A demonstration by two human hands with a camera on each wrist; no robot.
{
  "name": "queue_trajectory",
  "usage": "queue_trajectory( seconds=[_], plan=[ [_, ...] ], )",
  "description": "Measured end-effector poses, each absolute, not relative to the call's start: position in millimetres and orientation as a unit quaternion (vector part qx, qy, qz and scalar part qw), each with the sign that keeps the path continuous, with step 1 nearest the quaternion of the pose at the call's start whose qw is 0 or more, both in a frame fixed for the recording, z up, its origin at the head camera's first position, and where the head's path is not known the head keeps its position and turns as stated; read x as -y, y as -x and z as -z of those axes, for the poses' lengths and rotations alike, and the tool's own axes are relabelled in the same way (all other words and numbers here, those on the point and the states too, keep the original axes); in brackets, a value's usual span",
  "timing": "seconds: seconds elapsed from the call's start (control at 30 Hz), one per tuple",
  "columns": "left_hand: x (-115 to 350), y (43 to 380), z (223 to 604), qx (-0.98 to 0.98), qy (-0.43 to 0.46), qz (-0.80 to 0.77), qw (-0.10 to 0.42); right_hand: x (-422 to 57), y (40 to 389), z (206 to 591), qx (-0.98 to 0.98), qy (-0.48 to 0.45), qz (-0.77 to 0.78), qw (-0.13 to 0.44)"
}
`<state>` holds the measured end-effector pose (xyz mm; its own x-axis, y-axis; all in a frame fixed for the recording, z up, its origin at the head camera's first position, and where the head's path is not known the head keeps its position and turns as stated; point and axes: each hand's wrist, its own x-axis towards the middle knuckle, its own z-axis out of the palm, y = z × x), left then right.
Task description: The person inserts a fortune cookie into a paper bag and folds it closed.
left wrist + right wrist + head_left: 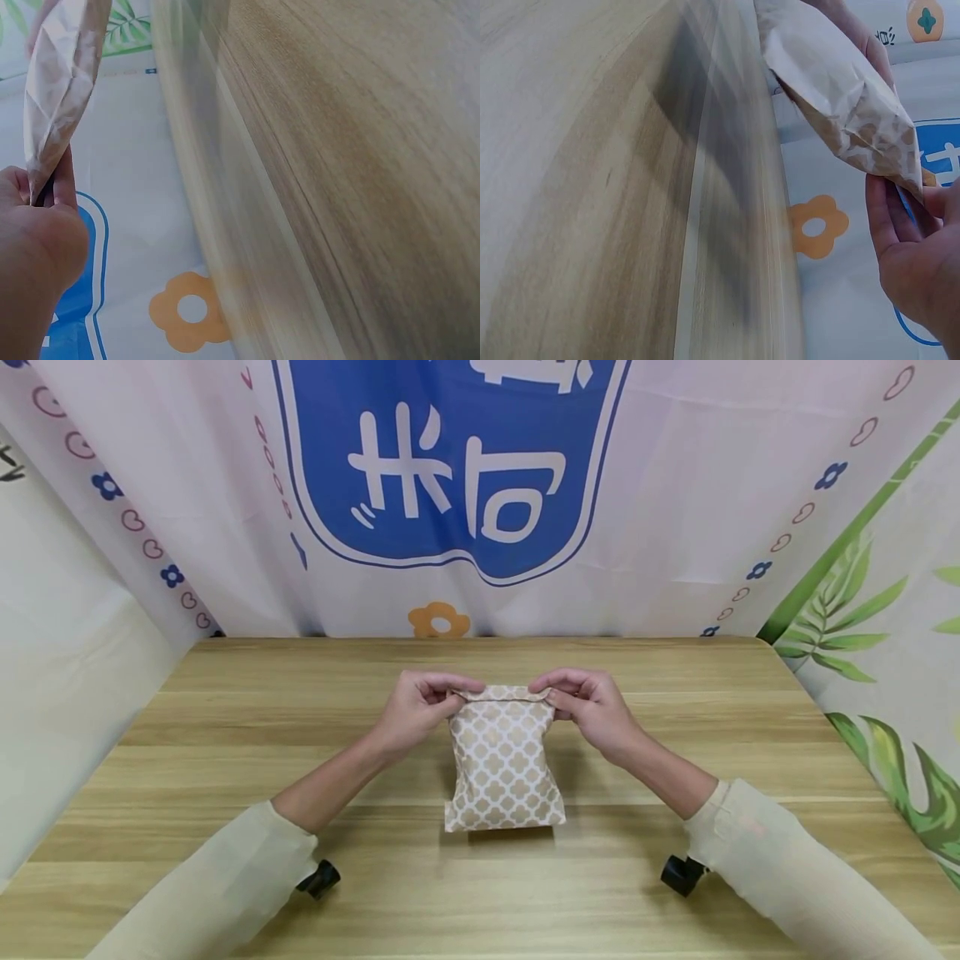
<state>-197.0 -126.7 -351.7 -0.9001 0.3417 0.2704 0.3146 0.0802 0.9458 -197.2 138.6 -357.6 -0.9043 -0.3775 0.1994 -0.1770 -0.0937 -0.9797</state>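
A small paper bag (504,764), tan with a white lattice pattern, hangs upright between both hands over the wooden table. Its top edge is folded over in a narrow strip. My left hand (416,708) pinches the left end of that fold between thumb and fingers. At the opposite end, my right hand (592,706) pinches the fold the same way. The bag looks bulged in the right wrist view, where its crinkled side (847,97) shows above the right hand (922,255). In the left wrist view the bag (64,82) rises from the left fingers. Its contents are hidden.
The wooden table (247,752) spreads beneath both arms. Behind its far edge hangs a white curtain with a blue sign (450,460) and an orange flower (438,621). Black camera mounts (682,875) stick out from the sleeves. A leaf-patterned cloth (847,627) hangs on the right.
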Motion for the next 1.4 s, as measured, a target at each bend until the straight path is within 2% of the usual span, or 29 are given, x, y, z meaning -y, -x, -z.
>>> queue_trajectory(
  seconds=[0.47, 0.9, 1.4],
  plan=[
    [127.7, 195.2, 351.9, -0.729, -0.227, -0.645, 0.032, -142.8, 198.6, 359.4, -0.656, 0.233, 0.715, 0.064],
    [123.6, 196.3, 353.6, -0.737, -0.244, -0.63, -0.019, -139.2, 198.6, 357.2, -0.735, 0.205, 0.646, 0.01],
    [121.0, 198.3, 359.1, -0.729, -0.271, -0.626, -0.061, -141.8, 198.2, 354.0, -0.76, 0.219, 0.612, 0.025]
  ],
)
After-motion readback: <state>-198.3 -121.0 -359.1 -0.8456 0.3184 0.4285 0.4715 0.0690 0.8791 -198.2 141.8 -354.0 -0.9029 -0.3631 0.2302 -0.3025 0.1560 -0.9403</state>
